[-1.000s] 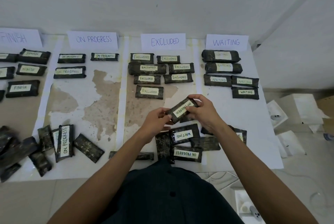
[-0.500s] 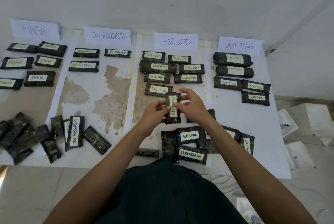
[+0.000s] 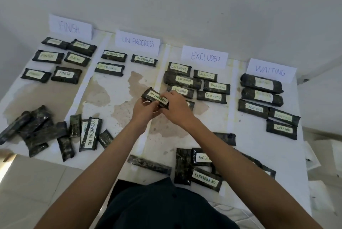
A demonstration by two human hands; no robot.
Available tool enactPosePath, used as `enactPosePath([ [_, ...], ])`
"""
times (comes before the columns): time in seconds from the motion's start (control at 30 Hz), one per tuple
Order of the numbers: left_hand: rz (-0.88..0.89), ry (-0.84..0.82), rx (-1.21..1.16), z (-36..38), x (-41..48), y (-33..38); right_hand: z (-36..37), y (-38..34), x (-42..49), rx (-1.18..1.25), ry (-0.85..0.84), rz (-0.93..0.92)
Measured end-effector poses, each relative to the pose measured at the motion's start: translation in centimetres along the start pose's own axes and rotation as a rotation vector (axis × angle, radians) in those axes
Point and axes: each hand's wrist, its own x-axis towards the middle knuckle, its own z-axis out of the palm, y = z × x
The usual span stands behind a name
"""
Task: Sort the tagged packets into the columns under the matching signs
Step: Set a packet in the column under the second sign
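Observation:
Both my hands hold one dark packet tagged ON PROGRESS (image 3: 154,97) above the table, near the line between the ON PROGRESS and EXCLUDED columns. My left hand (image 3: 143,111) grips its near left end from below. My right hand (image 3: 176,107) pinches its right end. Four paper signs stand at the back: FINISH (image 3: 70,27), ON PROGRESS (image 3: 137,42), EXCLUDED (image 3: 205,56), WAITING (image 3: 270,70). Three packets (image 3: 109,68) lie under the ON PROGRESS sign. Several lie under each of the other signs.
A loose heap of unsorted packets (image 3: 42,131) lies at the near left, one tagged ON PROGRESS (image 3: 91,134). More unsorted packets (image 3: 202,168) lie near my body, partly hidden by my right arm. The white table sheet (image 3: 118,97) is stained brown in the middle.
The view has swung left. My hands have carried the packet left and farther away, from in front of the EXCLUDED column toward the ON PROGRESS column, turning it from upright to nearly crosswise.

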Motion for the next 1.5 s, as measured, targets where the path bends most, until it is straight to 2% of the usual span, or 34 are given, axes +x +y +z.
enactPosePath([
  [0.17,0.036,0.095,0.152,-3.6,3.9,3.0,1.1,-1.1,5.7,-0.014,-0.033,-0.032],
  [0.3,0.185,0.180,0.567,-7.6,7.7,4.7,2.5,-0.8,9.8,-0.054,-0.038,-0.013],
  [0.43,0.286,0.163,0.996,-11.5,11.7,5.8,3.7,-0.6,12.8,-0.043,-0.046,0.009],
  [0.63,0.375,0.174,1.263,-14.3,17.0,6.7,5.8,0.2,16.1,-0.087,-0.036,-0.022],
  [0.83,0.487,0.221,1.391,-14.7,19.6,6.8,8.1,0.8,17.9,-0.194,0.030,-0.075],
  [1.0,0.549,0.241,1.343,-14.8,20.8,6.6,9.4,1.0,18.3,-0.174,0.129,-0.035],
  [1.3,0.574,0.189,1.347,-14.9,21.8,7.1,9.1,0.7,19.3,-0.191,0.134,0.002],
  [1.5,0.563,0.100,1.370,-15.3,18.3,6.7,8.6,-1.2,16.3,-0.166,0.091,-0.014],
])
